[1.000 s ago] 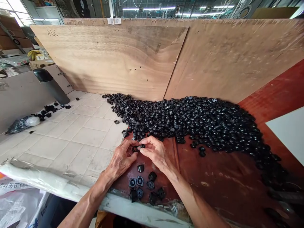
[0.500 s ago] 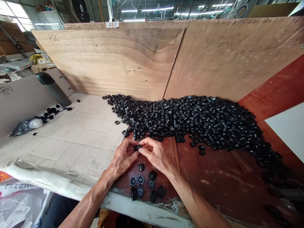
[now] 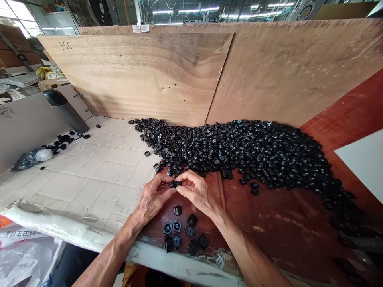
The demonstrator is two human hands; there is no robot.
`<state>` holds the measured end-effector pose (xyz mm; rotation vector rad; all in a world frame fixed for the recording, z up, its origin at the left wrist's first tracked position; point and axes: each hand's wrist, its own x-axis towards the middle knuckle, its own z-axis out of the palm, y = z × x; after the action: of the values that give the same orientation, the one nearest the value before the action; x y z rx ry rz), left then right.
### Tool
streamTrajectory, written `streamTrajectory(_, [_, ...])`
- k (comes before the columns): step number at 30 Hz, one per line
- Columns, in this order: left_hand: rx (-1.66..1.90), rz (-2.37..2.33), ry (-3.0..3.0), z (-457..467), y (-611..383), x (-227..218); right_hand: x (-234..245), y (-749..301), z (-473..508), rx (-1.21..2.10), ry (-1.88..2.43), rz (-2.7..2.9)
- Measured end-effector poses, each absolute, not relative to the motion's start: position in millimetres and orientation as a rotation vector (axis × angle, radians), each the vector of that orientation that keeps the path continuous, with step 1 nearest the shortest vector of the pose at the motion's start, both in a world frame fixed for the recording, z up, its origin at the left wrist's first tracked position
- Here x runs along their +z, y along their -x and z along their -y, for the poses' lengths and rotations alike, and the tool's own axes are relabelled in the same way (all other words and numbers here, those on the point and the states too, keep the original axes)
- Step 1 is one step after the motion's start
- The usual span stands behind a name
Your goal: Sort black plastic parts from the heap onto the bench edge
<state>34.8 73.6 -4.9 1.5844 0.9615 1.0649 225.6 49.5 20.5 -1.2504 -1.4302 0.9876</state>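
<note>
A small black plastic cap (image 3: 174, 184) is pinched between both hands above the reddish-brown board. My left hand (image 3: 154, 196) grips it from the left with thumb and forefinger. From the right, my right hand (image 3: 196, 192) holds the same piece by its fingertips. The fingers cover part of the cap, so its exact shape is hard to make out. Just below lies a single black cap (image 3: 177, 210) on the board. Nearer the front edge sits a loose group of several black round parts (image 3: 176, 227), some showing a spoked face.
A long heap of black parts (image 3: 239, 153) lies against the upright wooden panel (image 3: 143, 75). On the pale tiled surface (image 3: 101, 175) at left stand a dark flask (image 3: 66, 112) and a plastic bag (image 3: 28, 158). A white plastic-wrapped edge (image 3: 89, 237) runs along the front.
Both hands stay together around the black cap, with only a slight shift of the fingers. The loose parts below and the heap look the same.
</note>
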Motion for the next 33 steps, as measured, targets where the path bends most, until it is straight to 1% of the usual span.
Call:
streamTrajectory(3, [1.066,-0.956,-1.556,-75.2,-33.2,-8.0,13.8,-225.2,-53.2,1.105,1.273,1.274])
streamTrajectory(5, [1.073,-0.963,-1.574,-76.1,-31.7,-9.8,11.7,-224.1,-54.6,1.128,1.269,1.218])
streamTrajectory(9, [1.076,-0.986,-1.6,-75.9,-30.9,-9.8,13.0,-220.7,-53.7,1.074,1.246,1.239])
streamTrajectory(14, [1.096,-0.945,-1.585,-74.2,-32.6,-5.6,20.0,-219.8,-48.9,0.942,1.192,1.413])
streamTrajectory(21, [1.095,-0.957,-1.54,-74.2,-33.5,-1.4,18.3,-222.2,-49.3,1.04,1.231,1.355])
streamTrajectory(25, [1.121,-0.955,-1.613,-74.9,-32.1,-1.8,18.1,-221.4,-49.6,1.039,1.221,1.376])
streamTrajectory(27, [1.118,-0.948,-1.668,-75.4,-31.0,-2.8,17.8,-220.8,-48.9,1.002,1.221,1.395])
streamTrajectory(33, [1.075,-0.924,-1.746,-76.6,-27.5,-9.2,12.2,-217.8,-46.7,0.758,1.29,1.562])
